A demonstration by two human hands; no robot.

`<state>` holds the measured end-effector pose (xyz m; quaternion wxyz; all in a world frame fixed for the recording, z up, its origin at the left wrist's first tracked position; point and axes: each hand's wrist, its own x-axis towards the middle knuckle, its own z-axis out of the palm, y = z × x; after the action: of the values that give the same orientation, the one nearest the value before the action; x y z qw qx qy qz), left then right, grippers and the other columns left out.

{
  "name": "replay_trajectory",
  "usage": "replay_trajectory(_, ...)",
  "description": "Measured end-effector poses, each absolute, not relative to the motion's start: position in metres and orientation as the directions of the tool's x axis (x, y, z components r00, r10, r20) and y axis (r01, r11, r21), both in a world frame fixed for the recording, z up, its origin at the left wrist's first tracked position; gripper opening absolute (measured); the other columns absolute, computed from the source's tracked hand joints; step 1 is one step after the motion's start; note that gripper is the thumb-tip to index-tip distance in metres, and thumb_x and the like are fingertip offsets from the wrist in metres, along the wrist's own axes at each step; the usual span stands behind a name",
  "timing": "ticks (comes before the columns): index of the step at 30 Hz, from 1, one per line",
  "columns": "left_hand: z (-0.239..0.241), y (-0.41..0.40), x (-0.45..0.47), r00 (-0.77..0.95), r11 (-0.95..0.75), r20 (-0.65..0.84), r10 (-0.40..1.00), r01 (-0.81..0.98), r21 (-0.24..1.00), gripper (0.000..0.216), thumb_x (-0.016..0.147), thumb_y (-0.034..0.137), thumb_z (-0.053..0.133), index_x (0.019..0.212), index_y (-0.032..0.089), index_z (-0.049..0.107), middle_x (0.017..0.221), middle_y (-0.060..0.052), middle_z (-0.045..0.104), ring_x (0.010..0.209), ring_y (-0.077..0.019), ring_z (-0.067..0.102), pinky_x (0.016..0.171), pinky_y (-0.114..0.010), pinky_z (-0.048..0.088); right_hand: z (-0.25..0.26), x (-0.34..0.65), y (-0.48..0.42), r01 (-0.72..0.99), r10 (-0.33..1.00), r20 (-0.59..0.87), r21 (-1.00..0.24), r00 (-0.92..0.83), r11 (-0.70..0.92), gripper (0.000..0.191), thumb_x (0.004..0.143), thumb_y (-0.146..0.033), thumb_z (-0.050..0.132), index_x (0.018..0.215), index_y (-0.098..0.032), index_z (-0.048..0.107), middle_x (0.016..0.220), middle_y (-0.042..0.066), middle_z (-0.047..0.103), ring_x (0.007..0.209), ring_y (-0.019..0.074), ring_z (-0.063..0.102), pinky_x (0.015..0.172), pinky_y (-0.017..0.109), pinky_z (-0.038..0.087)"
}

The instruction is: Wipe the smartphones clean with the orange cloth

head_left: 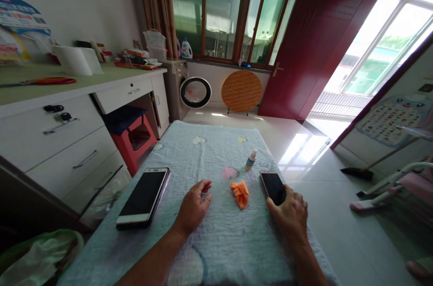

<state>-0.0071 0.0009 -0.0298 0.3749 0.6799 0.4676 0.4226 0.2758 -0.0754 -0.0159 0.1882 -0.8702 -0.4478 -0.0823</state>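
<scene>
My right hand [290, 211] has its thumb and fingers on the near end of a smartphone [272, 186], gripping it by both sides while it lies screen up on the cloth. My left hand [194, 205] rests near the middle with fingers loosely bent, thumb apart, and nothing in it. Between the hands lies a crumpled orange cloth [241, 194]. Behind it a small spray bottle [251, 160] with a white top stands upright. To the left of my left hand, a larger white-framed phone [145, 196] lies screen up on something dark, perhaps a case or another device.
A light blue quilted cover [203, 155] spreads over the table. At left are a white drawer desk [77, 141], a red stool [131, 137] and a lined bin [40, 259]. Behind stand a washing machine [176, 87] with its door open and a round wooden tabletop [241, 91].
</scene>
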Motion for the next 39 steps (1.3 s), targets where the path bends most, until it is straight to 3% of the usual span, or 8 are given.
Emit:
replay_trajectory(17, -0.03, -0.001, -0.007, 0.21, -0.292, 0.232, 0.95, 0.324, 0.9, 0.036, 0.079, 0.024, 0.056, 0.114, 0.017, 0.061, 0.107, -0.01, 0.069, 0.098, -0.0243, 0.066, 0.093, -0.042, 0.05, -0.016, 0.272, -0.078, 0.792, 0.753, 0.244, -0.185, 0.611, -0.582, 0.066, 0.076, -0.05, 0.053, 0.13, -0.012, 0.051, 0.108, 0.017, 0.057, 0.101, 0.0366, 0.052, 0.084, 0.045, 0.043)
replay_trajectory(23, -0.031, -0.001, -0.008, 0.217, -0.292, 0.231, 0.949, 0.32, 0.901, 0.035, 0.08, 0.024, 0.056, 0.114, 0.017, 0.061, 0.108, -0.011, 0.069, 0.099, -0.0245, 0.066, 0.093, -0.042, 0.05, -0.013, 0.27, -0.079, 0.789, 0.761, 0.209, -0.173, 0.614, -0.589, 0.074, 0.076, -0.055, 0.053, 0.135, -0.012, 0.047, 0.112, 0.019, 0.057, 0.102, 0.0386, 0.053, 0.085, 0.049, 0.042)
replay_trajectory(33, -0.026, -0.003, -0.007, 0.2, -0.254, 0.202, 0.959, 0.276, 0.927, 0.034, 0.077, 0.024, 0.059, 0.111, 0.019, 0.063, 0.106, -0.009, 0.07, 0.098, -0.0246, 0.066, 0.094, -0.041, 0.05, -0.014, 0.268, -0.079, 0.79, 0.747, 0.258, -0.183, 0.612, -0.585, 0.073, 0.075, -0.053, 0.055, 0.135, -0.011, 0.047, 0.118, 0.022, 0.055, 0.106, 0.0407, 0.051, 0.085, 0.052, 0.041)
replay_trajectory(36, -0.026, -0.003, -0.007, 0.208, -0.262, 0.207, 0.956, 0.285, 0.922, 0.035, 0.078, 0.024, 0.058, 0.112, 0.019, 0.063, 0.107, -0.009, 0.07, 0.098, -0.0245, 0.066, 0.093, -0.041, 0.05, -0.005, 0.263, -0.077, 0.848, 0.773, 0.348, -0.231, 0.53, -0.477, 0.069, 0.076, -0.049, 0.056, 0.134, -0.012, 0.047, 0.129, 0.021, 0.05, 0.113, 0.0393, 0.048, 0.091, 0.052, 0.041)
replay_trajectory(39, -0.027, -0.003, -0.007, 0.215, -0.282, 0.222, 0.951, 0.307, 0.909, 0.035, 0.078, 0.022, 0.057, 0.113, 0.018, 0.062, 0.108, -0.01, 0.069, 0.096, -0.0243, 0.066, 0.092, -0.042, 0.05, 0.005, 0.25, -0.069, 0.927, 0.905, 0.326, -0.339, 0.273, -0.158, 0.052, 0.081, -0.039, 0.053, 0.128, -0.016, 0.051, 0.123, 0.014, 0.056, 0.11, 0.0289, 0.053, 0.094, 0.042, 0.043)
